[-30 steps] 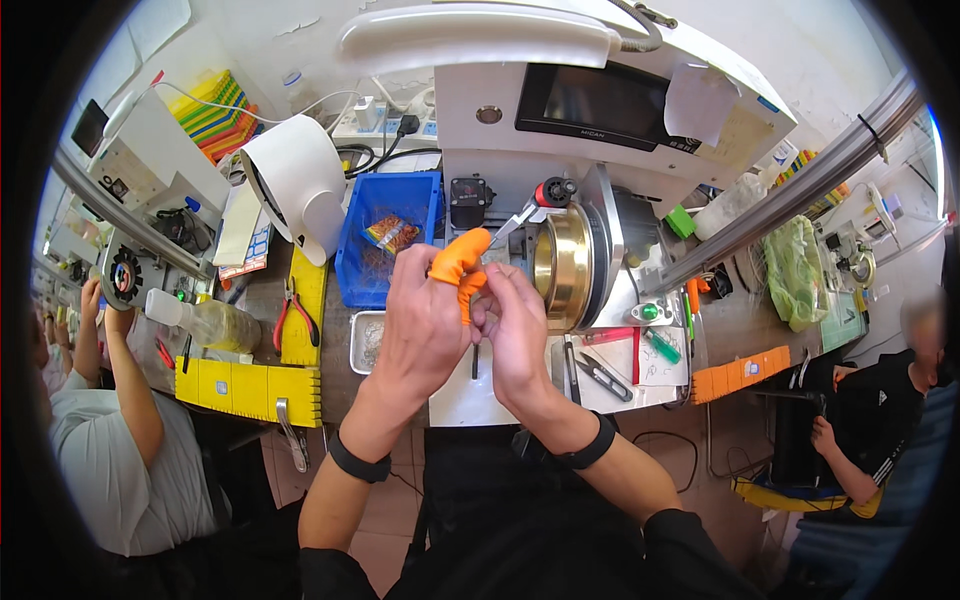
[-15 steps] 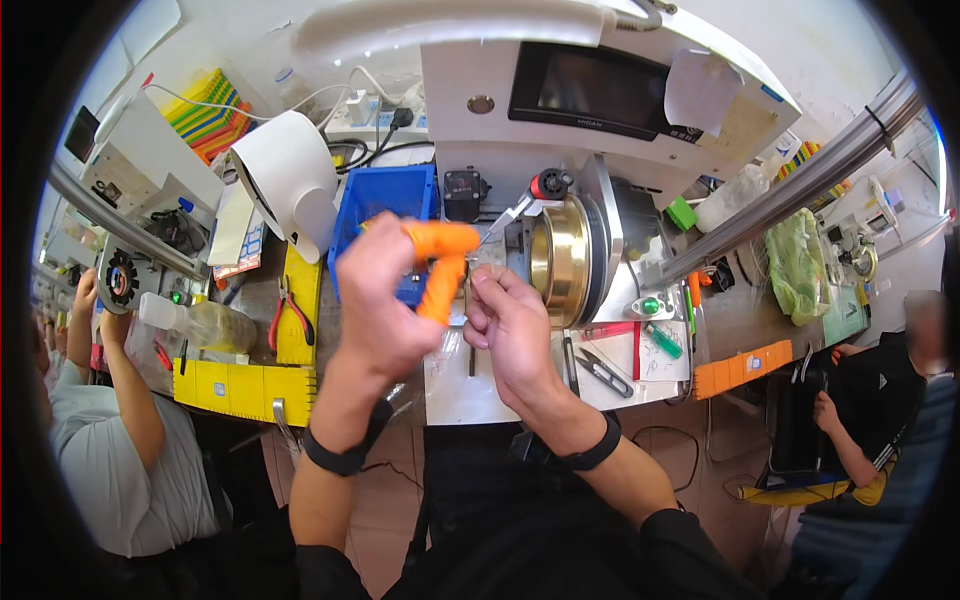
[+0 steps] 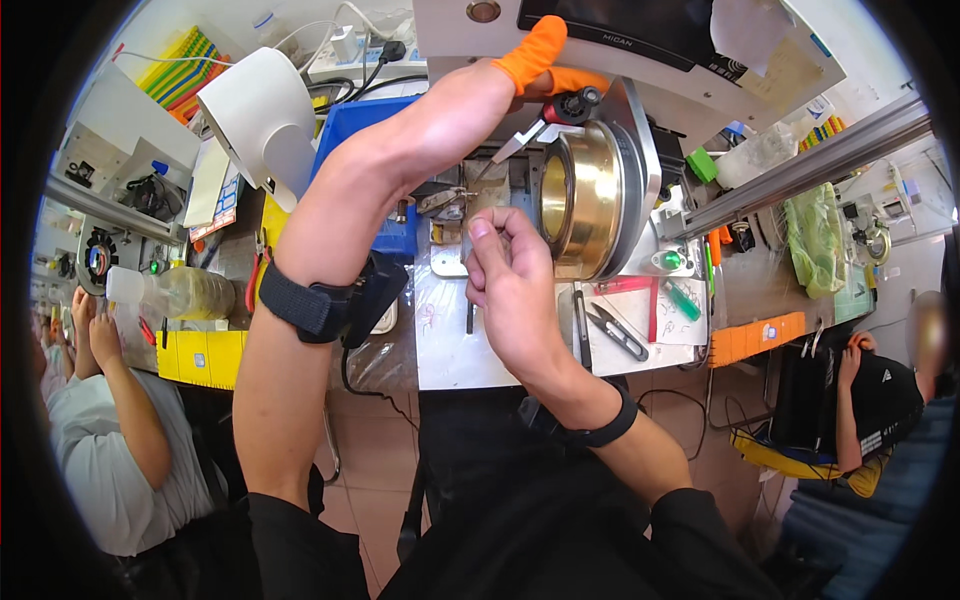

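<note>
My left hand (image 3: 522, 75), with orange finger covers (image 3: 535, 52) on two fingers, reaches far forward beside the red-and-black knob (image 3: 572, 106) of a silver lever arm. Its two covered fingers are spread apart, and nothing shows between them; the other fingers are mostly hidden. My right hand (image 3: 515, 285) is closed in a pinch, thumb against curled fingers, in front of a small metal fixture (image 3: 445, 200). Whatever the pinch holds is too small or hidden to make out. Right of it sits a brass-coloured ring (image 3: 590, 205) on the machine's round dark flange.
A blue bin (image 3: 335, 135) stands behind my left forearm. Small snips (image 3: 618, 332), a red pen and a green-capped tube (image 3: 682, 300) lie at the right. A metal rail (image 3: 810, 165) slants across the right side. People sit at both sides.
My left hand has moved from beside my right hand, forward and right to the lever knob, its fingers spreading. My right hand stays pinched near the same spot. The view has shifted slightly.
</note>
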Demonstrator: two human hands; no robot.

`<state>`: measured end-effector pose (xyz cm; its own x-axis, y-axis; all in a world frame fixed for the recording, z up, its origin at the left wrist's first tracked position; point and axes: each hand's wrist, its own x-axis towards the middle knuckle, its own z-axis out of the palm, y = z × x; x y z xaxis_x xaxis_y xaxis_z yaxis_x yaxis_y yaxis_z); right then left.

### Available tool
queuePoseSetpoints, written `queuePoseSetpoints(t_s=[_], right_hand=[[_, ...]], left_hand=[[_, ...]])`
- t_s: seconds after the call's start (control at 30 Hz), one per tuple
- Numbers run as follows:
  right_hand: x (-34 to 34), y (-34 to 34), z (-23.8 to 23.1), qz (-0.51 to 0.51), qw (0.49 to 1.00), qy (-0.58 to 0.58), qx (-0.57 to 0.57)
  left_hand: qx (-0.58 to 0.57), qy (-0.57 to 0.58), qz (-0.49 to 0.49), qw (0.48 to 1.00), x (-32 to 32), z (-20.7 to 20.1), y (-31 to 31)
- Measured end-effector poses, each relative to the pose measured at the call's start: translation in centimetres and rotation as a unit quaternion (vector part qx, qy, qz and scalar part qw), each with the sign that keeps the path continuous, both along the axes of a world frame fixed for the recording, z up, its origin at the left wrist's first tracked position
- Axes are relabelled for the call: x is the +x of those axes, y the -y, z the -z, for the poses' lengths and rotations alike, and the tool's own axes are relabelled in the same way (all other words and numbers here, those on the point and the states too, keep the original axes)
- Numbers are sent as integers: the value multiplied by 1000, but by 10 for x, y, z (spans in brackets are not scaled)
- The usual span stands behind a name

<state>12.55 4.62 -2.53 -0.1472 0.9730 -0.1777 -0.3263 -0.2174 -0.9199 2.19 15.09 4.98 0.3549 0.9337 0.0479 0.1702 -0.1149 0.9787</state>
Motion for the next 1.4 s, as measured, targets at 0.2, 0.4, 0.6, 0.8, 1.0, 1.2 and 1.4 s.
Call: queuePoseSetpoints(t_s=[0.2, 0.4, 0.6, 0.8, 1.0, 1.2, 1.4], right_hand=[[8, 8, 12, -6, 994, 99, 37], [8, 5, 14, -9, 994, 103, 42], [-1, -7, 24, 21, 992, 120, 32], [-8, -37, 33, 53, 992, 86, 72], [-11, -54, 30, 45, 990, 36, 128], [-13, -57, 31, 31, 988, 68, 138], [-14, -53, 30, 36, 993, 30, 110]], left_hand=[[-58, 11, 117, 991, -8, -37, 28], [20, 14, 130, 991, -11, -19, 22], [28, 6, 117, 993, -15, -17, 19], [99, -174, 23, 979, -43, -25, 43], [326, -202, 22, 923, -54, 20, 36], [274, -222, 23, 936, -54, 22, 32], [318, -201, 13, 926, -49, 24, 36]])
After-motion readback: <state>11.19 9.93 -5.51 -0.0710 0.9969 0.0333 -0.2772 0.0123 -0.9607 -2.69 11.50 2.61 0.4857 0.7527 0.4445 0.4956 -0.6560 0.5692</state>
